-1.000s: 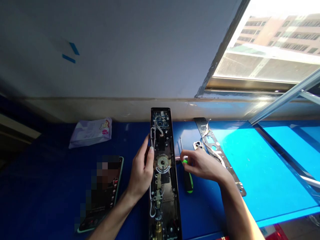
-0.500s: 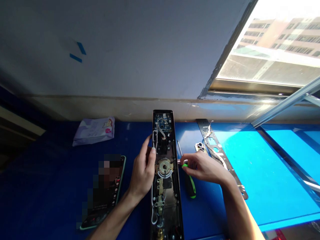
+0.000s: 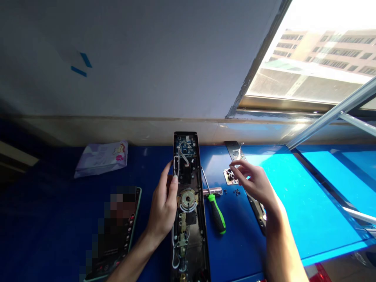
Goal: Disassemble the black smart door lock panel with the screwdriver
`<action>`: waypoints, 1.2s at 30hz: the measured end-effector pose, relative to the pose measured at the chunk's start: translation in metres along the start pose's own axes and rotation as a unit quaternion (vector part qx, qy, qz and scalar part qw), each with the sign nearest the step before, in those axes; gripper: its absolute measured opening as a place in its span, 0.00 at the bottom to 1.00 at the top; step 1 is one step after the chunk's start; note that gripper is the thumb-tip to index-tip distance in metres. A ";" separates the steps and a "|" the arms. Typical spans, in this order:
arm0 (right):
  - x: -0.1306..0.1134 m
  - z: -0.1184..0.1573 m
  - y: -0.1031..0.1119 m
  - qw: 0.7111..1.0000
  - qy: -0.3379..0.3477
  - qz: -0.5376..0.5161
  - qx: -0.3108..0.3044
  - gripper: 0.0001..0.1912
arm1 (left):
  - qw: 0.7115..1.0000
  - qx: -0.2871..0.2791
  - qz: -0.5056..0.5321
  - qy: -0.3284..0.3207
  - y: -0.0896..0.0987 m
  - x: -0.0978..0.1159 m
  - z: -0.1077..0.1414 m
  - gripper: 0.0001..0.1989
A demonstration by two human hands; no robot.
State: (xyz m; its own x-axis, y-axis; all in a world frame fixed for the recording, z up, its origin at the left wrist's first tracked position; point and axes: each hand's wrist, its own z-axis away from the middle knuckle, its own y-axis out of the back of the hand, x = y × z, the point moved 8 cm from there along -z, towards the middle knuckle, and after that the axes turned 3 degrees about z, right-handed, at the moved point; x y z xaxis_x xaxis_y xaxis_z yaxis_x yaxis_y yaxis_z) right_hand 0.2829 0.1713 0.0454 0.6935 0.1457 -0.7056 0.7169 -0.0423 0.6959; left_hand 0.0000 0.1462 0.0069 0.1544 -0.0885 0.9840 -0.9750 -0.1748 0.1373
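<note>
A long black door-lock housing point(image 3: 192, 231), its inside exposed, lies lengthwise before me. It contains a blue circuit board point(image 3: 187, 147), a round metal disc point(image 3: 188, 198) and white wires. My left hand point(image 3: 164, 197) grips its left side, thumb over the edge. Over to the right, my right hand point(image 3: 251, 180) hovers with curved fingers apart and nothing visible in them. Its fingertips are beside a small plate with round black parts point(image 3: 230, 176); whether they touch it I cannot tell. Between housing and hand lie a green-and-black screwdriver point(image 3: 216, 215), a shiny cylinder point(image 3: 216, 191) and several small black screws point(image 3: 236, 192).
A long black perforated plate point(image 3: 232, 147) with cables lies behind my right hand. To the left are a phone point(image 3: 117, 235) and a purple-white packet point(image 3: 101, 158) on the blue table point(image 3: 241, 246). A metal frame bar point(image 3: 326, 117) slants across the right, by the window.
My right hand has left the cylinder and screwdriver beside the housing and moved right and up to the small plate, uncovering the screws. My left hand keeps its grip. The view has shifted slightly.
</note>
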 end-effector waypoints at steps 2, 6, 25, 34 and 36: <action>-0.002 0.000 -0.002 1.000 0.016 0.010 0.000 0.16 | 1.000 0.002 0.003 0.002 0.000 0.000 0.000 0.27; -0.018 0.001 -0.018 0.997 0.069 0.026 -0.021 0.11 | 1.000 -0.006 0.020 0.006 -0.001 -0.001 0.000 0.27; -0.153 -0.041 -0.051 0.945 0.305 0.112 -0.025 0.08 | 0.996 -0.007 0.083 -0.026 -0.001 0.001 -0.018 0.28; -0.146 -0.045 -0.052 0.941 0.318 0.113 0.013 0.08 | 0.997 -0.030 0.064 -0.017 0.000 0.008 -0.008 0.27; -0.144 -0.047 -0.053 0.942 0.317 0.110 0.022 0.08 | 0.997 -0.033 0.063 -0.015 0.001 0.009 -0.008 0.26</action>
State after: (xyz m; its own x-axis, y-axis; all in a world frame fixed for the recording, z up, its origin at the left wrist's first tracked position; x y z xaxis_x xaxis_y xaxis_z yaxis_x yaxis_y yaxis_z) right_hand 0.1416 0.1988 0.1164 0.6538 0.6884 -0.3141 0.5726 -0.1788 0.8001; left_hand -0.0012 0.1527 0.0165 0.0339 -0.1361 0.9901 -0.9952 -0.0953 0.0210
